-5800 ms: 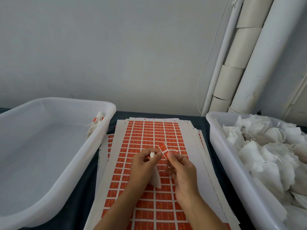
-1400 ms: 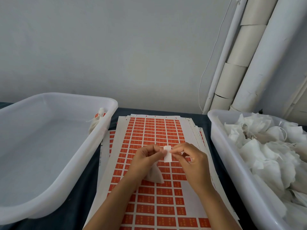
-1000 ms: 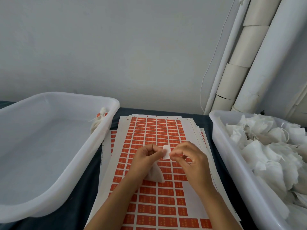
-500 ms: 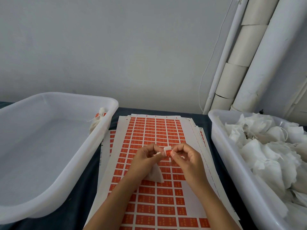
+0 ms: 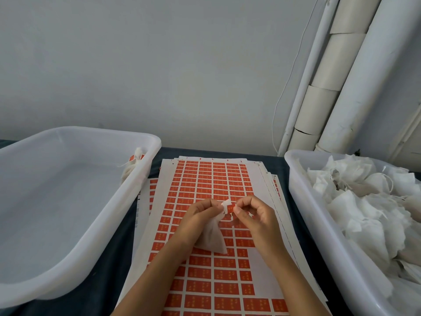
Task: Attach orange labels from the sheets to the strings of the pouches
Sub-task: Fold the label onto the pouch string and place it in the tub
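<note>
A stack of sheets of orange labels (image 5: 211, 179) lies on the dark table between two bins. Above it my left hand (image 5: 200, 213) and my right hand (image 5: 255, 213) meet fingertip to fingertip. Between them they pinch a small label (image 5: 228, 207), orange on one side and white on the other, half folded. A white pouch (image 5: 211, 238) hangs down from my left hand's fingers. Its string is too thin to make out. In the left bin's far right corner lies one pouch with an orange label (image 5: 134, 161).
A large white bin (image 5: 75, 233) stands at the left, holding only that pouch. At the right a second white bin (image 5: 319, 236) is heaped with unlabelled white pouches (image 5: 373, 201). White pipes (image 5: 337, 92) run up the wall behind it.
The label, held flat with its white back up a second ago, is now folded over, with its orange face showing. Both hands stay in place above the sheets.
</note>
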A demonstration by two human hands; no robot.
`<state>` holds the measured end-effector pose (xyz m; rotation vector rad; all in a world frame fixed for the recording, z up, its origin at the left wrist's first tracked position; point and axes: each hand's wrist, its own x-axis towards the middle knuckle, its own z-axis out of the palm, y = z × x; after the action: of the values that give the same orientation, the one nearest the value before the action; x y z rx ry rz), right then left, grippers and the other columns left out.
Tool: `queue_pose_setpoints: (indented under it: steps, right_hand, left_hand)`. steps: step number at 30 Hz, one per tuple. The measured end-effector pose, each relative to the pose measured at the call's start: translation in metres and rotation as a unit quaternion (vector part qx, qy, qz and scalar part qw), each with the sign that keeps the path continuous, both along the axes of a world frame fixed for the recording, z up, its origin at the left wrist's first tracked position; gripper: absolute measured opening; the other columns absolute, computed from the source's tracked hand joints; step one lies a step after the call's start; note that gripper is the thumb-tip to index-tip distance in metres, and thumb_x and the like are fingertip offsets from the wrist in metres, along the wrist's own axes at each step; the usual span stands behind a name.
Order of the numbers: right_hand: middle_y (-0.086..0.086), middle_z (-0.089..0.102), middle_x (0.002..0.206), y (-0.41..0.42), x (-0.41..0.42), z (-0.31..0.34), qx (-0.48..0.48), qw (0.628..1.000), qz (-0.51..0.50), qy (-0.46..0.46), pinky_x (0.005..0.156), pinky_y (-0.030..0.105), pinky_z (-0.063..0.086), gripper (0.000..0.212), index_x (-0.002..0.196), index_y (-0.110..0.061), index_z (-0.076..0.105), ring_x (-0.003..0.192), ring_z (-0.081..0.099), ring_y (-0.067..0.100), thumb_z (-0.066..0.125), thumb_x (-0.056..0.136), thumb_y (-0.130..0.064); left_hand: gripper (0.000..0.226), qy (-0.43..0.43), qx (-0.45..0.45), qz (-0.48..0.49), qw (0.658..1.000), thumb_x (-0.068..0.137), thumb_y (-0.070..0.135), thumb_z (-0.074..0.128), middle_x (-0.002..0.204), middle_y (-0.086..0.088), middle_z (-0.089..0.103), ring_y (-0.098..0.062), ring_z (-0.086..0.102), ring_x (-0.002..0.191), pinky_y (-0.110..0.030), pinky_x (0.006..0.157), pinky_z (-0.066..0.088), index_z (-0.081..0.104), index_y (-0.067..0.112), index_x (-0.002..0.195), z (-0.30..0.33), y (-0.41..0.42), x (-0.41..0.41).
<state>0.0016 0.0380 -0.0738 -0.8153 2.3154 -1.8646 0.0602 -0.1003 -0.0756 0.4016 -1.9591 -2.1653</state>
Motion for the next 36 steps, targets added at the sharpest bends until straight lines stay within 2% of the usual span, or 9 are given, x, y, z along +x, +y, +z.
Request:
queue_pose_setpoints:
  steps: [3,7,10,18,28,36]
  right_hand:
    - [-0.008,0.065,0.087,-0.0001,0.0004,0.0,0.004,1.0,0.011,0.009,0.08,0.024,0.055,0.003,0.086,-0.022,0.06,0.087,0.063,0.012,0.061,0.088,-0.02]
    - [-0.011,0.063,0.087,-0.0005,0.0008,-0.0006,0.02,0.999,0.02,0.034,0.081,0.02,0.053,0.006,0.085,-0.023,0.058,0.088,0.06,0.007,0.06,0.089,-0.02]
    - [-0.012,0.062,0.088,-0.0021,0.0024,-0.0012,0.026,0.999,0.023,0.04,0.082,0.021,0.052,0.007,0.085,-0.026,0.057,0.089,0.059,0.004,0.059,0.089,-0.021]
    - [-0.003,0.064,0.088,-0.0021,0.002,-0.0005,0.015,1.0,0.014,0.019,0.081,0.036,0.057,0.006,0.085,-0.021,0.057,0.087,0.064,0.016,0.058,0.09,-0.018]
    - [-0.007,0.065,0.086,-0.001,0.001,-0.0017,0.011,0.999,0.002,0.03,0.075,0.02,0.055,0.009,0.082,-0.023,0.056,0.082,0.064,0.007,0.059,0.09,-0.018]
    - [-0.01,0.064,0.083,-0.0018,0.0001,-0.0016,0.003,0.998,-0.011,0.063,0.072,0.014,0.052,0.013,0.08,-0.025,0.056,0.084,0.062,0.002,0.061,0.088,-0.017]
  left_hand:
    - [0.017,0.02,-0.038,0.034,0.998,0.087,0.026,0.064,0.074,0.005,0.07,-0.01,0.067,0.074,-0.019,0.063,0.047,0.069,0.023,0.071,-0.001,0.0021,0.0017]
    - [0.016,0.051,-0.103,0.059,0.992,0.086,0.016,0.065,0.066,0.011,0.069,0.0,0.065,0.066,-0.007,0.054,0.045,0.069,0.019,0.071,-0.002,0.0024,-0.0002]
    - [0.017,0.076,-0.152,0.045,0.984,0.085,0.01,0.065,0.066,0.013,0.069,0.0,0.064,0.065,-0.006,0.055,0.045,0.069,0.019,0.071,-0.0026,0.0031,0.0011]
    - [0.016,0.1,-0.16,0.023,0.982,0.086,0.011,0.066,0.066,0.014,0.068,0.0,0.064,0.063,-0.007,0.056,0.045,0.069,0.02,0.073,-0.0019,0.0025,0.0018]
    - [0.015,0.104,-0.163,0.012,0.981,0.086,0.012,0.065,0.066,0.012,0.069,0.0,0.064,0.062,-0.008,0.057,0.046,0.069,0.019,0.073,-0.0021,0.0027,0.002]
    - [0.015,0.105,-0.147,-0.001,0.984,0.089,0.009,0.06,0.067,0.009,0.067,-0.003,0.061,0.063,-0.011,0.061,0.047,0.068,0.015,0.077,-0.0027,0.0032,0.0025]
